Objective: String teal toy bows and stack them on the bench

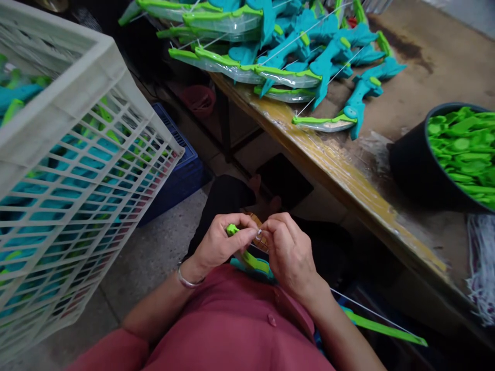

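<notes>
While steadying a green-and-teal toy bow (253,263) across the lap with the left hand (228,241), meeting the right hand (288,252) fingertip to fingertip. Curled narrow around one green limb end on the left; pinched tight on the right, at a small white string end (258,234). Can't tell exactly which fingers bear on it. Blocked partly from view by the right hand and forearm; see a green limb (386,327) with string poking out beyond, apparently from the same bow. Next, note at left a white slatted crate (104,49), loaded with teal and green bows. Behind it, partly covered, see a blue crate (193,172). On the table (444,72), note a black bucket (410,154), heaped with green parts (460,147); near it, hanging, white strings (481,263). Further off, see piled bows (290,56) and, under the table, a pink basin (198,98), contents unclear.
</notes>
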Motion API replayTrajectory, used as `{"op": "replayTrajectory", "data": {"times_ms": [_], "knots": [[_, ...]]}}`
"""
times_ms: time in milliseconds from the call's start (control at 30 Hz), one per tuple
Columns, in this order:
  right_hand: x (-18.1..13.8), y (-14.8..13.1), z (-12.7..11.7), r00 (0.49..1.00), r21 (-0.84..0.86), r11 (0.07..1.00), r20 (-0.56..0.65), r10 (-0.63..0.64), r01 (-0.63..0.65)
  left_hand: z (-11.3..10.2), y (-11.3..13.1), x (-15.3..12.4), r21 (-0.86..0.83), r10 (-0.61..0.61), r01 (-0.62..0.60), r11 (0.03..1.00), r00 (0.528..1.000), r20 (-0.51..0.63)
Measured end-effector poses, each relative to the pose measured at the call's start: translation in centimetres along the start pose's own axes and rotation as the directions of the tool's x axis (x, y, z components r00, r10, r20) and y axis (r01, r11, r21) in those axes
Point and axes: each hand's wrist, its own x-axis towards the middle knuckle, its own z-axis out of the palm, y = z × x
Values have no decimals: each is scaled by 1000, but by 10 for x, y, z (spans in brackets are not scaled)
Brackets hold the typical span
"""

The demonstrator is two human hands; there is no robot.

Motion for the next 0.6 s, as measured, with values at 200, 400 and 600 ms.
{"op": "replayTrajectory", "data": {"times_ms": [200, 400, 600], "knots": [[0, 2, 0, 999, -81, 997, -52, 8, -12, -1, -3, 1, -50, -7, 7, 999, 1000, 0], [1, -2, -8, 993, 88, 992, -67, 95, -89, -1, -6, 1, -76, -2, 1, 997, 1000, -3], [1, -8, -9, 993, 242, 963, 29, 118, -121, -1, -3, 2, -29, 31, -32, 999, 999, -24]]}}
